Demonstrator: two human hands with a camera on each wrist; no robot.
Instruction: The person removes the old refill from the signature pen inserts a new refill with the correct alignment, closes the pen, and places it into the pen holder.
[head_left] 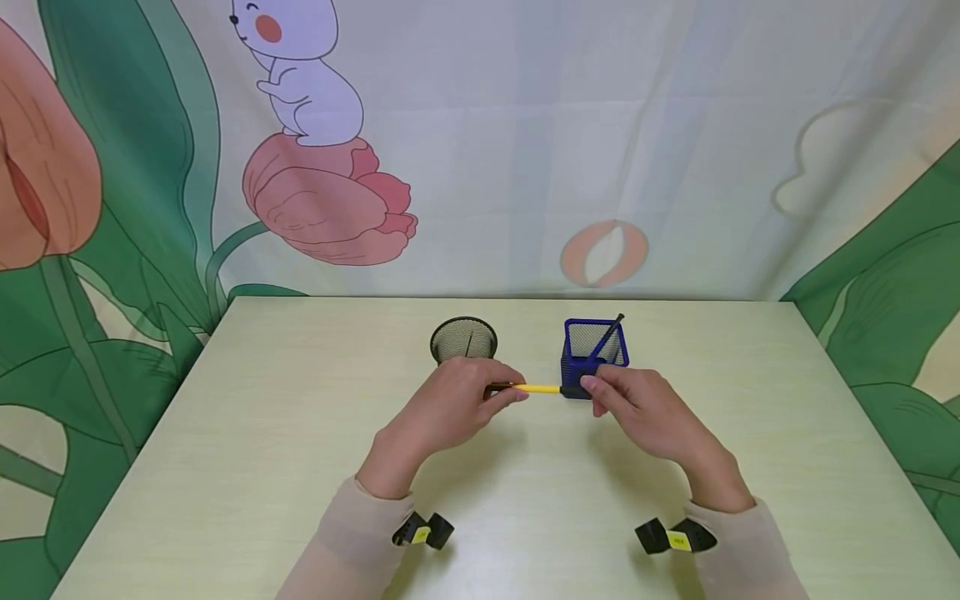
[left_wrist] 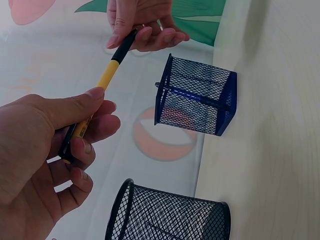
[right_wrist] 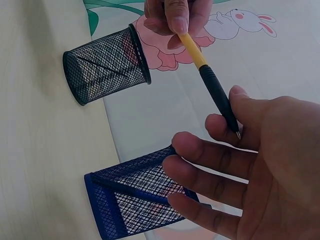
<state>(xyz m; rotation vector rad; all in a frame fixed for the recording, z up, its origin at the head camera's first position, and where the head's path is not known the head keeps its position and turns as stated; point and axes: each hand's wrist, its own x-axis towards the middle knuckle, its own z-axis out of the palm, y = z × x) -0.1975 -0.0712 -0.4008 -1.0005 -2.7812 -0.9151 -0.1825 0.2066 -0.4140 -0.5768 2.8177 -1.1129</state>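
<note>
A yellow ballpoint pen (head_left: 542,389) with black ends lies level between both hands over the table. My left hand (head_left: 459,402) grips its clip end, thumb on top and fingers curled beneath, as the left wrist view shows. At the other end, the right hand (head_left: 647,410) pinches the black grip between thumb and index finger, close to the exposed metal tip (right_wrist: 238,135). Its remaining fingers are spread and loosely bent. Behind the right hand stands a square blue mesh pen holder (head_left: 571,367) with a dark pen (left_wrist: 192,97) leaning in it.
Beyond the left hand stands a round black mesh pen cup (right_wrist: 100,65), with a thin dark stick-like item inside. Both containers are near the back of the pale wooden table (head_left: 247,450). A printed curtain (head_left: 487,150) hangs behind the table's back edge.
</note>
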